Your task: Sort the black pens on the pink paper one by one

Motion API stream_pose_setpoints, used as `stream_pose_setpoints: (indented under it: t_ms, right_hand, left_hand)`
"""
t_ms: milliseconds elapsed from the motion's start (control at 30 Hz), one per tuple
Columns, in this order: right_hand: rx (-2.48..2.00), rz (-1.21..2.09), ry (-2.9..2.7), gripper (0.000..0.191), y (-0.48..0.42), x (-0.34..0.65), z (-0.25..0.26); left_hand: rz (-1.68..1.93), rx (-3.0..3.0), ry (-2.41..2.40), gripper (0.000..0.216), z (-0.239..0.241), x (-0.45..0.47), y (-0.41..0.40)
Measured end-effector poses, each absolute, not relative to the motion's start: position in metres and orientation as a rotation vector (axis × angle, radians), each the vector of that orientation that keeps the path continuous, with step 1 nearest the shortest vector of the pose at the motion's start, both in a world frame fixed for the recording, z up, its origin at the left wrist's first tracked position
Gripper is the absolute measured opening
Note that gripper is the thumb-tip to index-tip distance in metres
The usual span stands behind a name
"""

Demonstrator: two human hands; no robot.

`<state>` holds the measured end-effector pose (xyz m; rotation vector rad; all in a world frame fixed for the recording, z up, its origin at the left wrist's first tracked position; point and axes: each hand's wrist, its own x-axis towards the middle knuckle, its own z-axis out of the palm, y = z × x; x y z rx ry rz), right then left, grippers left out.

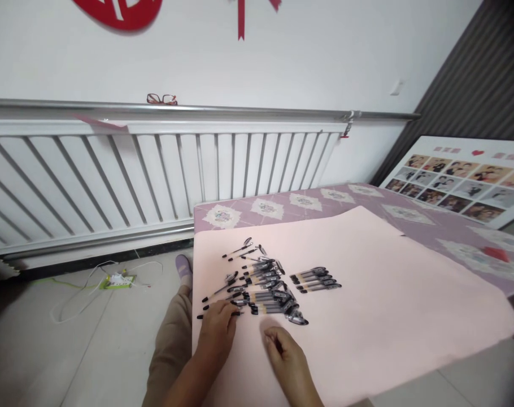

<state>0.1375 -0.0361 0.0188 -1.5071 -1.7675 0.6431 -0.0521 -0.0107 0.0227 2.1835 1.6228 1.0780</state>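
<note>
A loose heap of black-capped clear pens [263, 282] lies on a pink sheet [367, 305] spread over the table. To its right, several pens [315, 279] lie in a neat row. My left hand [218, 328] rests at the heap's near left edge, fingers curled over a pen [218, 314] lying there. My right hand [282, 351] hovers just in front of the heap, fingers curled in a pinch; nothing I can make out shows in it.
A purple patterned cloth [282, 206] covers the table under the sheet. A photo collage board [460, 181] leans at the right. A white radiator [155, 169] lines the wall, with red glasses [161, 99] on top. Cables and a small green device [119, 280] lie on the floor left.
</note>
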Motion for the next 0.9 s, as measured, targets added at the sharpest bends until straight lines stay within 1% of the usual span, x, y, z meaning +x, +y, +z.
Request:
stream_pose_setpoints:
  t_ms: [200, 267, 400, 533, 733, 900]
  right_hand:
    - [-1.48, 0.648, -1.872, 0.015, -0.029, 0.129, 0.036]
    - [-1.461, 0.612, -1.946, 0.017, -0.023, 0.124, 0.043]
    - [-1.532, 0.483, -2.112, 0.02, -0.007, 0.113, 0.051]
    - [-1.535, 0.443, -2.203, 0.02, 0.01, 0.099, 0.053]
    - [-1.606, 0.367, -2.306, 0.017, 0.026, 0.085, 0.051]
    - [-1.655, 0.303, -2.357, 0.016, 0.03, 0.078, 0.047]
  left_hand:
    - [0.679, 2.329, 1.854, 0.024, 0.026, -0.057, -0.006]
    - [0.595, 2.339, 1.886, 0.022, 0.025, -0.055, -0.007]
    - [0.538, 2.324, 1.913, 0.016, 0.025, -0.052, -0.008]
    - [0.486, 2.316, 1.906, 0.012, 0.028, -0.053, -0.012]
    - [0.423, 2.263, 1.897, 0.015, 0.034, -0.065, -0.027]
    - [0.495, 2.132, 1.856, 0.02, 0.037, -0.078, -0.04]
